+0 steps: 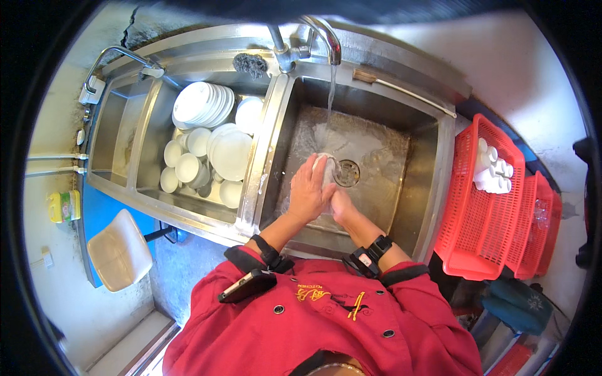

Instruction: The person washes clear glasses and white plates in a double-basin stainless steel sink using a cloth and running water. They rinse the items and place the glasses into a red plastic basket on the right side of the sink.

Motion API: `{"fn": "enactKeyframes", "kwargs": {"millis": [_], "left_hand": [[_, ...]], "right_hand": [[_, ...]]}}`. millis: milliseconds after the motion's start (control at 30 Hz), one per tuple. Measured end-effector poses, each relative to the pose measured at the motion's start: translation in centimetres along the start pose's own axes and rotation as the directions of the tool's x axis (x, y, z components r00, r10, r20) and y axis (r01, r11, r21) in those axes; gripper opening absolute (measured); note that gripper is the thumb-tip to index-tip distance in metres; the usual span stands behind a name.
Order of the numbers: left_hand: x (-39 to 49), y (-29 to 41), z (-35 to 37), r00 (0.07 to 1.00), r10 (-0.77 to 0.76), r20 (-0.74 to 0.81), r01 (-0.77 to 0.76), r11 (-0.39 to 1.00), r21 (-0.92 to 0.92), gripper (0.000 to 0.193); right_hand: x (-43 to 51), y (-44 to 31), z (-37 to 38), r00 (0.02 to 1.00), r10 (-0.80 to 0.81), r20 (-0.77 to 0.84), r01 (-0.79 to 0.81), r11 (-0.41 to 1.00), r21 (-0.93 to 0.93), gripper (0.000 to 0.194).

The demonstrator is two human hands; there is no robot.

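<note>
Over the right-hand basin of a stainless steel sink (pixel 425 155), my two hands meet around a pale, cloth-like item (pixel 330 170). My left hand (pixel 306 190) lies across it with the fingers stretched along its side. Close against the left, my right hand (pixel 343 206) grips its lower end, its fingers mostly hidden. Just beyond the item is the round drain strainer (pixel 347 173), with scraps in it. Water (pixel 332 89) runs from the curved faucet (pixel 333 47) into the basin, and the basin floor is wet.
The middle basin holds a stack of white plates (pixel 200 104) and several white bowls (pixel 188 167). A steel scourer (pixel 250 65) and a long-handled brush (pixel 404 91) lie on the back ledge. Red plastic baskets (pixel 484 235) stand at right, one with white cups (pixel 493 174). A chair (pixel 120 251) is at left.
</note>
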State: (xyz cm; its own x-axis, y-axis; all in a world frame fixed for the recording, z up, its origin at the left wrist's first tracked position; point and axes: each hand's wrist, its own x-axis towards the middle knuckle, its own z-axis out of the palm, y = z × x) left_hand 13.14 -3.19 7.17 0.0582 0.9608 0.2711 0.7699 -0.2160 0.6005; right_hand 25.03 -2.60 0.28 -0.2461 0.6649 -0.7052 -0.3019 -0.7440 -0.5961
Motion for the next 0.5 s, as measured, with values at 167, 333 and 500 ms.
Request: {"fn": "enactKeyframes", "kwargs": {"millis": [167, 333, 500], "left_hand": [[3.3, -3.4, -0.3, 0.833, -0.313, 0.456, 0.553, 0.477, -0.683, 0.046], [3.5, -4.7, -0.9, 0.503, 0.291, 0.814, 0.734, -0.641, -0.225, 0.052], [3.2, -4.1, 0.7, 0.526, 0.396, 0.753, 0.715, -0.685, -0.139, 0.053]], "right_hand": [[-2.5, -2.2, -2.3, 0.988, -0.010, 0.152, 0.026, 0.994, -0.105, 0.060], [-3.6, -5.1, -1.9, 0.920, -0.033, 0.391, 0.018, 0.999, 0.042, 0.071], [-4.5, -6.2, 0.7, 0.847, -0.154, 0.508, 0.021, 0.966, 0.258, 0.083]]}}
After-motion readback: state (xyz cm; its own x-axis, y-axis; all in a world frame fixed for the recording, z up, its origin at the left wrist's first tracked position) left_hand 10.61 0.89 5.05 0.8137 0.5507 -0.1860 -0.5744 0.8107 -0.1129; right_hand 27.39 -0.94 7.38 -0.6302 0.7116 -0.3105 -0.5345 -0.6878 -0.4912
